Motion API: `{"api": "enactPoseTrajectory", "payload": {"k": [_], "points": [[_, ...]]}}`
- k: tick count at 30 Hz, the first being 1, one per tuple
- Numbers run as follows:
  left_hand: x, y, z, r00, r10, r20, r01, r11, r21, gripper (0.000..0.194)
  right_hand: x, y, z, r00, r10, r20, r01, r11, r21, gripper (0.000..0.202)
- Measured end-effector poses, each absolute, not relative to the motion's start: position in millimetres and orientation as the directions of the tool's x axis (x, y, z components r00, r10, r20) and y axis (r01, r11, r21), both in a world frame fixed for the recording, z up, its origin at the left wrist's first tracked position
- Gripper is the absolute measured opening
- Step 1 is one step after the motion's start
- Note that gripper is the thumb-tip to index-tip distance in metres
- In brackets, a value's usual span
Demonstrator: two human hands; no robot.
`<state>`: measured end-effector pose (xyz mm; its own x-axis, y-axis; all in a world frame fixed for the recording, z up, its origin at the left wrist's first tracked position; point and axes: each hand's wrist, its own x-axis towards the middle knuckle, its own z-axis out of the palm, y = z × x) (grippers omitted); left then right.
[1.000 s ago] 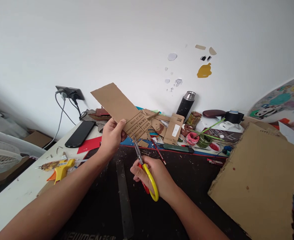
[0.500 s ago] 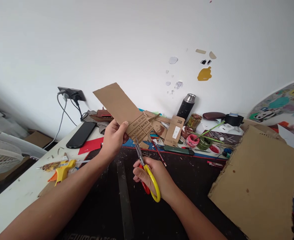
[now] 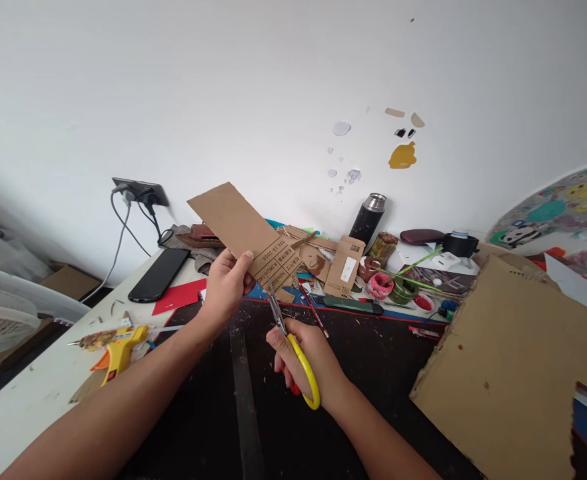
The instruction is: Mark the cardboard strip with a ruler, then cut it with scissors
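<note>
My left hand (image 3: 228,283) pinches a brown cardboard piece (image 3: 240,223) by its lower edge, thumb on top. The piece is tilted above the dark mat, with printed lines and text near its right end. Scissors (image 3: 300,367) with one yellow and one red handle are in my right hand (image 3: 310,357), fingers wrapped through the loops. Their metal blades point up at the lower printed edge of the cardboard, and the tips meet it there. Beneath both hands a long metal ruler (image 3: 246,407) lies on the black mat (image 3: 198,413).
At the left are a yellow glue gun (image 3: 123,347), a black phone (image 3: 159,275) and a red paper (image 3: 179,297). Paint jars (image 3: 380,285), a black flask (image 3: 368,220) and a green cutter (image 3: 353,305) stand or lie behind. A large cardboard sheet (image 3: 503,373) covers the right.
The cardboard piece has come down slightly, and the scissor blades now reach its edge. The red handle is less visible. The whole view has shifted a little.
</note>
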<state>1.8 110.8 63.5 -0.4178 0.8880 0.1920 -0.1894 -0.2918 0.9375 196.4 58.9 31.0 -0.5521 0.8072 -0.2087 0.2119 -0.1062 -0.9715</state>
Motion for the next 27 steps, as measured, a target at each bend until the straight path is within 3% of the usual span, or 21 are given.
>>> {"api": "enactPoseTrajectory", "payload": {"k": [12, 27], "points": [[2.5, 112.4, 57.3, -0.416, 0.898, 0.141, -0.218, -0.250, 0.943, 0.037, 199.5, 58.1, 30.3, -0.523, 0.834, -0.175, 0.341, 0.016, -0.940, 0.054], [5.9, 112.2, 55.2, -0.422, 0.898, 0.123, -0.244, -0.243, 0.939, 0.038, 192.7, 54.0, 30.7, -0.456, 0.872, -0.179, 0.450, 0.052, -0.891, 0.044]]}}
